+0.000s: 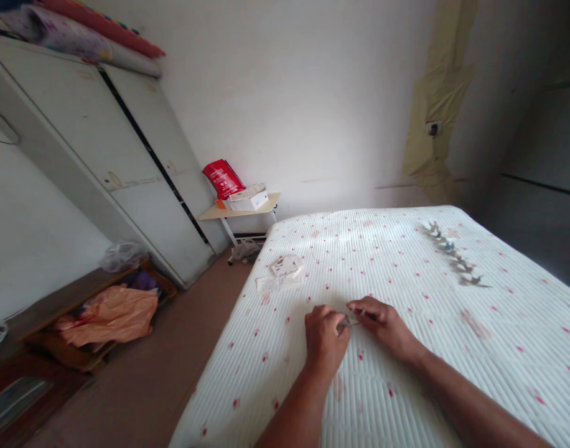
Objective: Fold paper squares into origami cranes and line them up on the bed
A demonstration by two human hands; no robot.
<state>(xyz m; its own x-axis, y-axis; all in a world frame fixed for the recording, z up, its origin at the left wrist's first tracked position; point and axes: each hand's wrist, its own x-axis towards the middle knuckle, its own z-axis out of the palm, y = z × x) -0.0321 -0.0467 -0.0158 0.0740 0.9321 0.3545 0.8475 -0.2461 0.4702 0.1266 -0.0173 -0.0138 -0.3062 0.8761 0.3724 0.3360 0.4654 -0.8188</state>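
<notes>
Between the fingertips of both hands is a small piece of folded paper [351,320], low over the quilted bed cover [383,280]. My left hand [325,336] is closed, pinching the paper's left side. From the right, my right hand [382,322] pinches the other side with thumb and forefinger. The fingers cover much of the paper, so its exact shape is hard to make out. Ahead and to the left lie loose pieces of printed paper [287,267]. A row of several small folded paper figures [448,247], like cranes, stands on the bed's right part.
A small table [210,213] by the far wall bears a red bag [223,178] and a white box [254,200]. Left of the bed are a tall cabinet [121,137] and a low wooden bench [93,283] with an orange plastic bag [117,314].
</notes>
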